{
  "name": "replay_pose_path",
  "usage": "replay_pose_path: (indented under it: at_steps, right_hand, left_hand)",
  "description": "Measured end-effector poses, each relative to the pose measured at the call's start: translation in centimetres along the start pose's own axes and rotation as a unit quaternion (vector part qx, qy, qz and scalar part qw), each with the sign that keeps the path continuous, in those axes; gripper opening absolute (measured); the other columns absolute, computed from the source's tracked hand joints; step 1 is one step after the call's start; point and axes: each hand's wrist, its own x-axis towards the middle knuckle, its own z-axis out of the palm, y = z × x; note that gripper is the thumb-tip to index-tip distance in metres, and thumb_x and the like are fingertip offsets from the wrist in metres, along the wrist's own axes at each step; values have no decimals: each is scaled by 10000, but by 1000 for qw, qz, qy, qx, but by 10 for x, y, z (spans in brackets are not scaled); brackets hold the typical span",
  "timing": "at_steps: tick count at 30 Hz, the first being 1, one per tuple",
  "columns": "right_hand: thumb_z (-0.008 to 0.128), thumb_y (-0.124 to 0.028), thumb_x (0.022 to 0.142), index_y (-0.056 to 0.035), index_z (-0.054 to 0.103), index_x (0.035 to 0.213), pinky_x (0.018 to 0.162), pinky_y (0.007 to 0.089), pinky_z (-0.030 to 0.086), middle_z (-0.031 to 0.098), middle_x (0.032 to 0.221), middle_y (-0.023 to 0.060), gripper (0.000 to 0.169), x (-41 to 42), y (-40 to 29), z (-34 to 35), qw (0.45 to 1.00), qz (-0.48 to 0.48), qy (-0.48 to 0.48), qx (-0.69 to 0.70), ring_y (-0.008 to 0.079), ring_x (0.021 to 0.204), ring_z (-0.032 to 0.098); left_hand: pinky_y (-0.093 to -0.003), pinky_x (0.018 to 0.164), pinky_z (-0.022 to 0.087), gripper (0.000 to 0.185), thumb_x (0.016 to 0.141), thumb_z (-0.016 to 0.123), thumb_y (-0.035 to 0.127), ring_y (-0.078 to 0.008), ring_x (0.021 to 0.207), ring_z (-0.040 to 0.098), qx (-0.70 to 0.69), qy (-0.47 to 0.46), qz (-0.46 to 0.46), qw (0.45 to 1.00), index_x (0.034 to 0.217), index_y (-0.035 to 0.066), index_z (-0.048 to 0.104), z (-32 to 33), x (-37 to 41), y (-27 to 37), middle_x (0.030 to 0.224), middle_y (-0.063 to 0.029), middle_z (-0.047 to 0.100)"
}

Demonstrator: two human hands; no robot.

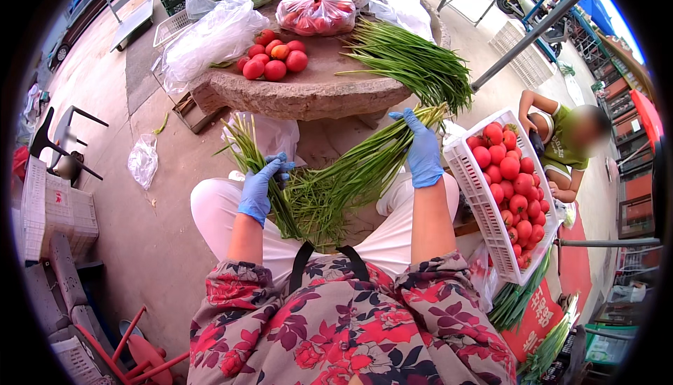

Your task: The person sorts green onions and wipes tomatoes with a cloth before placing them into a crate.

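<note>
My left hand [258, 188], in a blue disposable glove, is closed around a bunch of thin green stalks [284, 214], probably garlic chives, with pale ends up. In a matching glove, my right hand [420, 148] grips a larger bunch [363, 166], whose leaves hang down to the left. Between my knees lies a heap of loose green leaves [315, 201]. Beyond my hands, a stone table [315, 93] bears another pile of green stalks [415, 56], loose tomatoes [275, 70] and a clear plastic bag of tomatoes [316, 11].
A white plastic crate [481, 203] full of tomatoes stands close at my right, with a seated child [565, 143] beyond it. Crumpled plastic bags lie on the table and the ground. A black chair [63, 138] and a red stool [147, 358] are on the left.
</note>
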Motion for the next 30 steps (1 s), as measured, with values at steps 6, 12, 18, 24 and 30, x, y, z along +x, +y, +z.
replay_pose_path:
  at_steps: [6,12,18,24,30]
  right_hand:
    - [539,-322,900,9,597,1097,681,254,482,609,928,62,390,23,9,-39,992,-15,-34,118,136,775,574]
    - [562,-146,881,17,549,1164,759,301,496,617,936,79,327,20,12,-38,988,-32,-33,148,170,840,600]
    - [551,-122,874,29,557,1118,809,357,497,623,899,120,288,12,7,-21,980,-31,-99,168,239,849,620]
    - [538,-87,852,11,572,1035,870,458,460,633,890,136,211,0,6,-11,950,-116,-209,199,280,862,622]
    - [601,-199,734,-71,535,786,923,467,376,569,712,94,153,-1,6,-1,899,-156,-347,215,257,778,564]
  left_hand:
    - [-214,506,440,206,843,603,138,-95,602,570,-49,18,16,999,1016,28,611,1,2,-4,846,-91,672]
    - [-218,532,467,263,861,578,150,-82,634,564,-14,-1,17,1000,1099,37,574,-3,5,-7,884,-71,666]
    - [-214,525,457,238,854,591,141,-85,620,572,-26,-3,7,1000,1063,27,594,7,-1,-7,864,-87,672]
    - [-202,600,446,226,848,598,133,-106,765,609,5,-52,17,998,1048,27,596,33,-8,-11,936,-92,663]
    - [-194,600,421,217,832,619,143,-91,785,591,50,-113,37,992,1018,32,612,71,-15,-8,915,-72,667]
